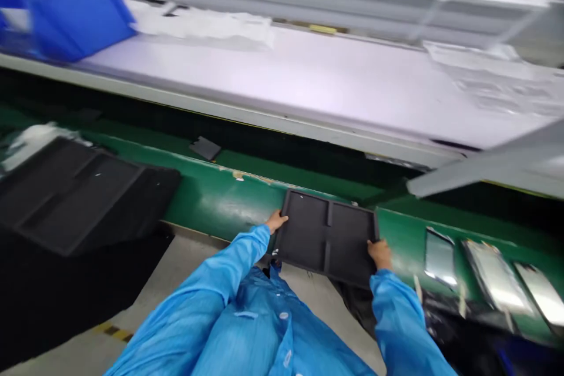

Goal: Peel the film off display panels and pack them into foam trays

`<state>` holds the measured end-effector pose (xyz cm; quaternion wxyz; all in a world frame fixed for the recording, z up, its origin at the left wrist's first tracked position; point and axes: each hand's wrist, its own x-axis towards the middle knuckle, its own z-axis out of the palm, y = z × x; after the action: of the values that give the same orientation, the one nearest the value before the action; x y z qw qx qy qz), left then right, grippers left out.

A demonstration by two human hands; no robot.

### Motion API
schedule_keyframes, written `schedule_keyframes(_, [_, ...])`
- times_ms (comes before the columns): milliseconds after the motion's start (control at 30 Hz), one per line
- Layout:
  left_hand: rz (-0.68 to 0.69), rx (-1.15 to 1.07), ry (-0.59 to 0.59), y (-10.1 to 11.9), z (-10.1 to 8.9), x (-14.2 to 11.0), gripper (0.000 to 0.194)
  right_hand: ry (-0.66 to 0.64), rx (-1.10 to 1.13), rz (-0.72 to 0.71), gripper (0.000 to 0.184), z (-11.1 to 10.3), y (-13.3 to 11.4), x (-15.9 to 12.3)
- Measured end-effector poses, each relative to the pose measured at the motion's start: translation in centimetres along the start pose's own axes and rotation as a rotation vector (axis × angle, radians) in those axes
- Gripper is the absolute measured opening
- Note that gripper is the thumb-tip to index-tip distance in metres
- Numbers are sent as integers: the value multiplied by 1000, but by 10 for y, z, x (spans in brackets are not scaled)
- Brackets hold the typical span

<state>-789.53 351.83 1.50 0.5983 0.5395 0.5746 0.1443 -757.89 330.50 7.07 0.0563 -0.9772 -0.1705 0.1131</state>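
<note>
A black foam tray [304,229] with shallow compartments lies in front of me, over the near edge of the green bench [207,197]. My left hand [276,221] grips its left rim, thumb on top. On the opposite side, my right hand [380,254] closes on the right rim; its fingertips are partly hidden by the tray wall. No parts show in the tray's compartments. Right of the tray, several flat panels with shiny faces lie on the green surface, the nearest panel [440,257] having a dark frame.
Black foam trays [88,188] are piled at the left. A white shelf [308,82] runs above the bench, with blue bins [77,23] and clear plastic sheets [497,79] on it. A slanted white post [484,158] stands at the right. Dark bags hang by the right edge.
</note>
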Motion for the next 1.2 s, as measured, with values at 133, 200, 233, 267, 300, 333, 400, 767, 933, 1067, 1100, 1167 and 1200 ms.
schedule_keyframes(133, [-25,-167,15,-28,-42,-20,32,291,91,-364,61,21,-84,-13])
schedule_keyframes(200, [-31,-226,18,-55,-73,-40,30,216,160,-663,57,39,-159,-40])
schedule_keyframes(233, [-34,-249,18,-70,-91,-50,29,140,179,-786,56,49,-203,-58])
schedule_keyframes(267, [-42,-269,15,-85,-112,-59,29,65,187,-894,55,59,-250,-79])
schedule_keyframes(300, [-53,-288,12,-99,-134,-67,30,-6,182,-981,55,68,-299,-101])
schedule_keyframes(333, [-64,-307,12,-112,-157,-72,32,-74,164,-1051,55,77,-350,-122])
schedule_keyframes(400, [-76,-349,35,-132,-205,-78,39,-207,85,-1132,56,96,-449,-162])
schedule_keyframes(767, [-19,-580,137,-185,-361,-72,72,-379,-326,-1005,80,199,-753,-231])
schedule_keyframes(933, [-137,-553,52,-167,-392,-69,71,-361,-266,-952,76,199,-756,-238])
schedule_keyframes(1067, [-130,-492,-19,-159,-397,-67,72,-340,-132,-938,65,187,-752,-244])
schedule_keyframes(1100, [-130,-481,-40,-160,-397,-68,72,-334,-89,-934,60,181,-751,-243])
schedule_keyframes(1167, [-165,-461,-62,-164,-398,-71,72,-329,1,-935,50,165,-746,-239])
schedule_keyframes(1200, [-197,-447,-71,-166,-399,-72,72,-334,55,-939,44,155,-742,-234])
